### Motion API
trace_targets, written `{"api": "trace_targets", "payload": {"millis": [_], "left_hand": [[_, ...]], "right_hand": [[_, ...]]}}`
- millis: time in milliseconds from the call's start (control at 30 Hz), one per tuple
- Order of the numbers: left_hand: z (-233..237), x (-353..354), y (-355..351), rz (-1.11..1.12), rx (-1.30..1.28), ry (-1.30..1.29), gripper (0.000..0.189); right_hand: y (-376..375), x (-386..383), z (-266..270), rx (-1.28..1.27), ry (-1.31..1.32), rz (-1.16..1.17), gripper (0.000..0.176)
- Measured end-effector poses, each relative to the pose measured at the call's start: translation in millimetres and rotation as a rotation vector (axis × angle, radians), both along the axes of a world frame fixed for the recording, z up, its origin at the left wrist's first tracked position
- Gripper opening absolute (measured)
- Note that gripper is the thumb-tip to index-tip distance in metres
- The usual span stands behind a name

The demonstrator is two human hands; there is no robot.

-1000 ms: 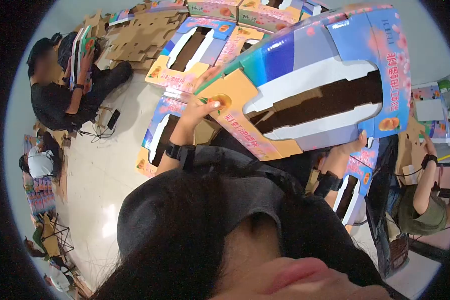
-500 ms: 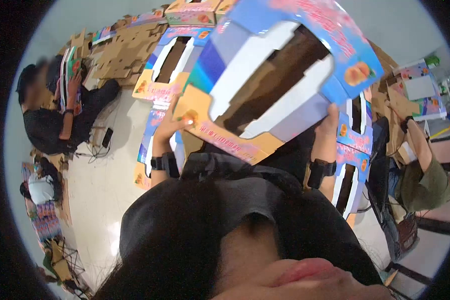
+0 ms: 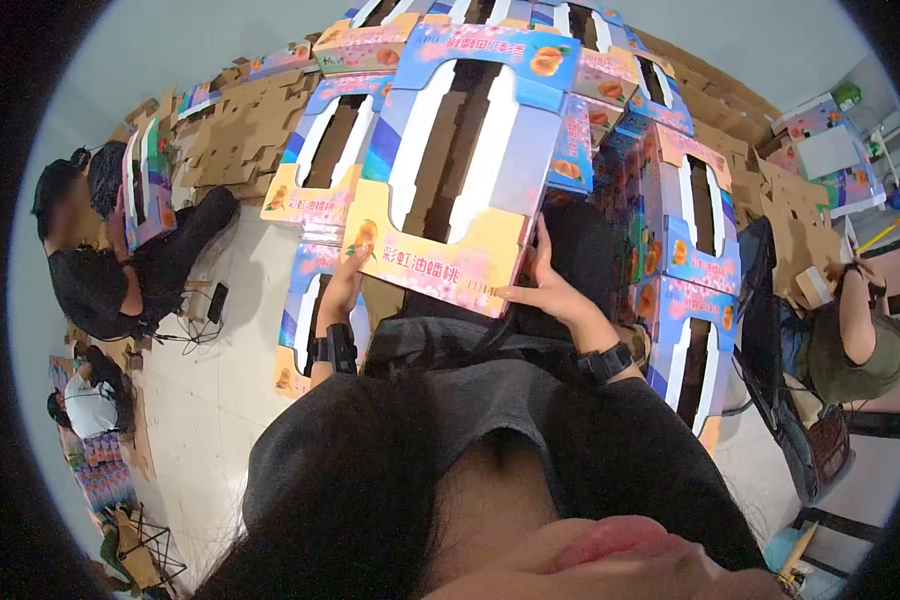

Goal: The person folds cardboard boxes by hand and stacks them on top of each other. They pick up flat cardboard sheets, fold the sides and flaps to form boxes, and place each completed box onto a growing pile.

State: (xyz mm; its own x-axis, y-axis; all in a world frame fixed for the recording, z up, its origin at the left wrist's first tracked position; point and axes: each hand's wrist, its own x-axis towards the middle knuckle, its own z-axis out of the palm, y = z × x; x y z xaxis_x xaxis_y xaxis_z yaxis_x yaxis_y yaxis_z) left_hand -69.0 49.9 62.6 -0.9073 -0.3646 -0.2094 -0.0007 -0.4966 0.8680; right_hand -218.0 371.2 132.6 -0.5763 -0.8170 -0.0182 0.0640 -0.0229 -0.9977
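A printed fruit box (image 3: 525,150), blue at the far end and orange at the near end, is in front of me with its slotted opening facing up. My left hand (image 3: 342,285) grips its near left corner, the thumb on the orange edge. At the near right corner, my right hand (image 3: 555,290) holds the side, with thumb and fingers spread along it. White flaps border the long opening, which shows brown cardboard inside. The fingertips under the box are hidden.
Similar boxes stand stacked at the left (image 3: 315,190), the right (image 3: 695,255) and beyond. Flat brown cardboard (image 3: 240,130) lies at the back left. A seated person (image 3: 80,250) holds a box at the left. Another person (image 3: 855,350) is at the right.
The box has come lower and nearer, turning from a steep tilt to nearly straight. My right hand has moved left and down with it. The person at the left has tilted their box.
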Motion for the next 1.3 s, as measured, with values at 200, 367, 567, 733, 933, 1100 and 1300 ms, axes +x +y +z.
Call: {"api": "trace_targets", "payload": {"millis": [200, 367, 567, 733, 933, 1100, 1300], "left_hand": [[1.1, 6.1, 7.9, 0.053, 0.046, -0.077, 0.062], [-2.3, 4.8, 9.4, 0.149, 0.023, -0.02, 0.062], [30.4, 9.4, 10.4, 0.149, -0.026, 0.051, 0.056], [71.8, 11.2, 18.0, 0.17, -0.16, 0.083, 0.068], [129.2, 7.1, 41.2, -0.01, -0.209, 0.153, 0.092], [152.2, -31.8, 60.7, -0.353, -0.144, 0.276, 0.104], [124.0, -56.9, 84.3, -0.462, -0.128, 0.177, 0.093]], "right_hand": [[-14.5, 18.7, 2.4, 0.079, 0.113, -0.026, 0.136], [-22.3, 25.8, 13.1, 0.048, 0.251, -0.091, 0.136], [-18.9, 26.8, 19.6, -0.012, 0.317, -0.172, 0.127], [-11.9, 16.1, 31.6, -0.196, 0.326, -0.222, 0.125], [36.5, -12.7, 39.7, -0.297, 0.12, -0.259, 0.119], [88.6, -31.6, 17.9, -0.418, -0.228, -0.463, 0.085], [114.7, -34.8, 6.9, -0.45, -0.364, -0.59, 0.071]]}}
